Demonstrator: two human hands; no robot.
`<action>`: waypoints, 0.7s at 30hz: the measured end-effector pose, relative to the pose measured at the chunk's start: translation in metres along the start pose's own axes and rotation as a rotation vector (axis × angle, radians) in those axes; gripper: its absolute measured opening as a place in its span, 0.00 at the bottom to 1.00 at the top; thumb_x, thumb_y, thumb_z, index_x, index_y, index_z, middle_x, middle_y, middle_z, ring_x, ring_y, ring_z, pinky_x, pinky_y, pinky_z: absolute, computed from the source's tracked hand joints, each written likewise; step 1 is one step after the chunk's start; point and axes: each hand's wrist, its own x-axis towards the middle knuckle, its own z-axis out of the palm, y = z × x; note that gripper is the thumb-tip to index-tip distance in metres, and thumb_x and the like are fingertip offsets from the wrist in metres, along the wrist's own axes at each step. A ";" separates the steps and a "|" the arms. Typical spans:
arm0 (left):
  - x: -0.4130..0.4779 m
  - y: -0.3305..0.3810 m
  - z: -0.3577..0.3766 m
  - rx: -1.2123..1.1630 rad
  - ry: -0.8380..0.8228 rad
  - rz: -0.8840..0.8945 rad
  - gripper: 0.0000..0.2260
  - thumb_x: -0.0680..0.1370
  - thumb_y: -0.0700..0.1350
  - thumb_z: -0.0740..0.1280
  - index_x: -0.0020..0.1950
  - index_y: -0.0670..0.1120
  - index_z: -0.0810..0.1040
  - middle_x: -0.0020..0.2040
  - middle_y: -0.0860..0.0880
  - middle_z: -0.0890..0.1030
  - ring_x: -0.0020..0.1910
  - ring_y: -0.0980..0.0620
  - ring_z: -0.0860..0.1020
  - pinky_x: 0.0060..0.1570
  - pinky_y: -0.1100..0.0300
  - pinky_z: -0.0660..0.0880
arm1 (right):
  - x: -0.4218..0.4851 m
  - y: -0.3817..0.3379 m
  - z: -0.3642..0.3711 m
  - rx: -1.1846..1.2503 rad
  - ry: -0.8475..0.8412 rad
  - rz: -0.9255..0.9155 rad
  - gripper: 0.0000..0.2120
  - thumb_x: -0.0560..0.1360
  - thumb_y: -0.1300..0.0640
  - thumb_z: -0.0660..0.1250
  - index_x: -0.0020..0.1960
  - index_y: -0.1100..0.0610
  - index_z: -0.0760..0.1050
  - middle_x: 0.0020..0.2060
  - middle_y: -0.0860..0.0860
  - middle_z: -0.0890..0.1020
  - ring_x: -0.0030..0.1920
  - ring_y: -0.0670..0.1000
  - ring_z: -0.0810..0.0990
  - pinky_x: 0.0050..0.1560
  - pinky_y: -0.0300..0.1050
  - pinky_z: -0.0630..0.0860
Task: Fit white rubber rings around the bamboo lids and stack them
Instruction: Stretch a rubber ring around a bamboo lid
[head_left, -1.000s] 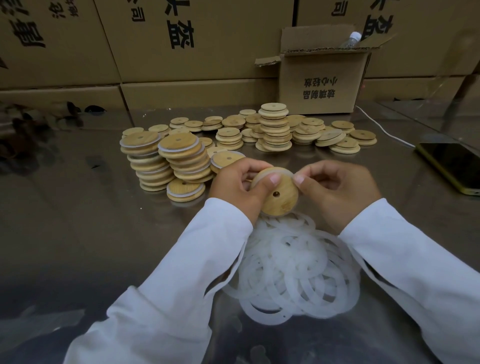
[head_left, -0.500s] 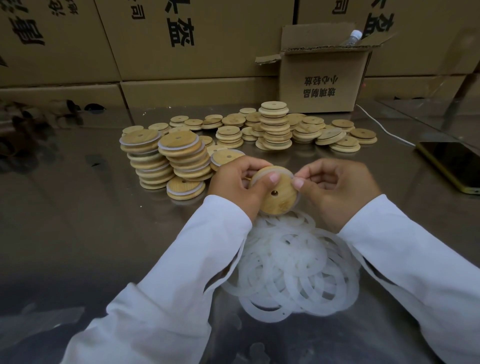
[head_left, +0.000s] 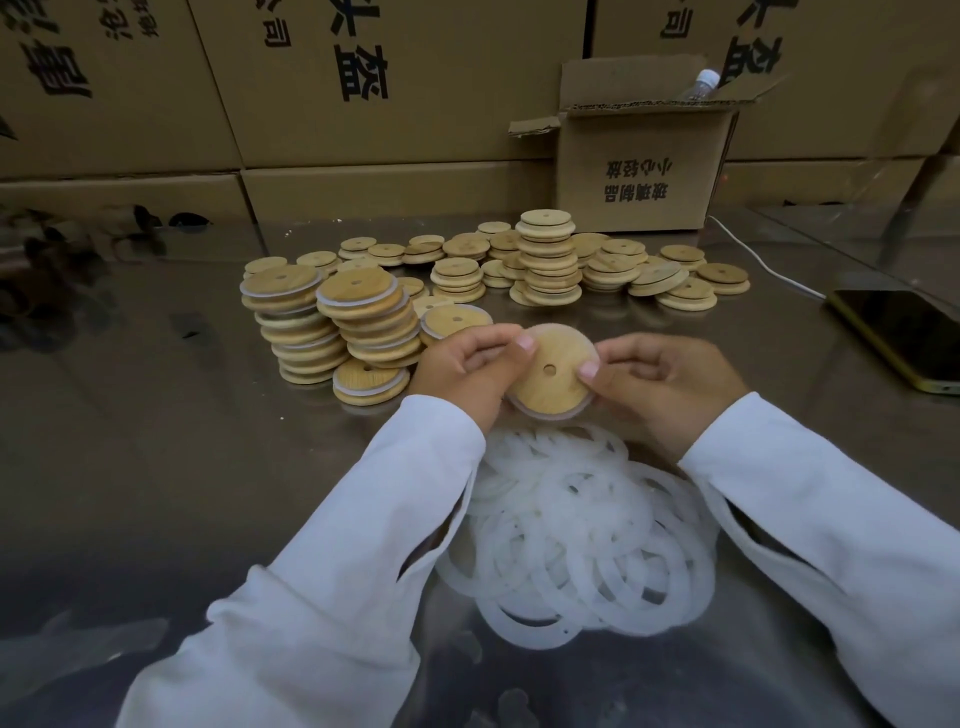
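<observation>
Both hands meet at the middle of the frame around one round bamboo lid with a small centre hole (head_left: 550, 371), held tilted above the table. The left hand (head_left: 467, 364) grips its left edge, fingers curled behind and thumb on the face. The right hand (head_left: 660, 379) pinches the right edge the same way. A thin white rubber ring (head_left: 545, 416) shows along the lid's lower rim.

Just below the hands, a loose heap of white rubber rings (head_left: 582, 535) lies on the shiny metal table (head_left: 156, 441). Left of centre stand two leaning stacks of ringed lids (head_left: 363, 327). Behind them, in the upper middle, sit low piles of bare bamboo lids (head_left: 548, 254). A small open cardboard box (head_left: 639, 166) stands at upper right, and a dark phone (head_left: 898, 338) lies at the right edge.
</observation>
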 end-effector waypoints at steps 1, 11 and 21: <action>0.001 0.000 0.000 -0.001 0.025 0.011 0.03 0.75 0.43 0.67 0.47 0.48 0.78 0.46 0.48 0.82 0.51 0.47 0.80 0.52 0.49 0.78 | 0.003 0.002 -0.003 0.010 0.045 0.023 0.02 0.70 0.59 0.71 0.43 0.54 0.79 0.28 0.46 0.82 0.29 0.40 0.79 0.35 0.35 0.75; 0.004 -0.007 0.002 0.126 0.117 0.111 0.04 0.77 0.42 0.64 0.45 0.51 0.75 0.38 0.51 0.79 0.37 0.55 0.79 0.37 0.62 0.77 | 0.036 0.016 -0.007 0.013 0.209 0.216 0.05 0.71 0.55 0.72 0.38 0.52 0.76 0.29 0.50 0.79 0.29 0.44 0.77 0.34 0.35 0.74; 0.007 -0.010 0.002 0.136 0.172 0.112 0.09 0.77 0.41 0.63 0.40 0.54 0.75 0.31 0.55 0.79 0.31 0.58 0.78 0.40 0.57 0.76 | 0.086 0.007 0.004 -0.337 0.078 0.374 0.18 0.70 0.44 0.69 0.33 0.58 0.74 0.22 0.50 0.76 0.24 0.47 0.71 0.20 0.33 0.68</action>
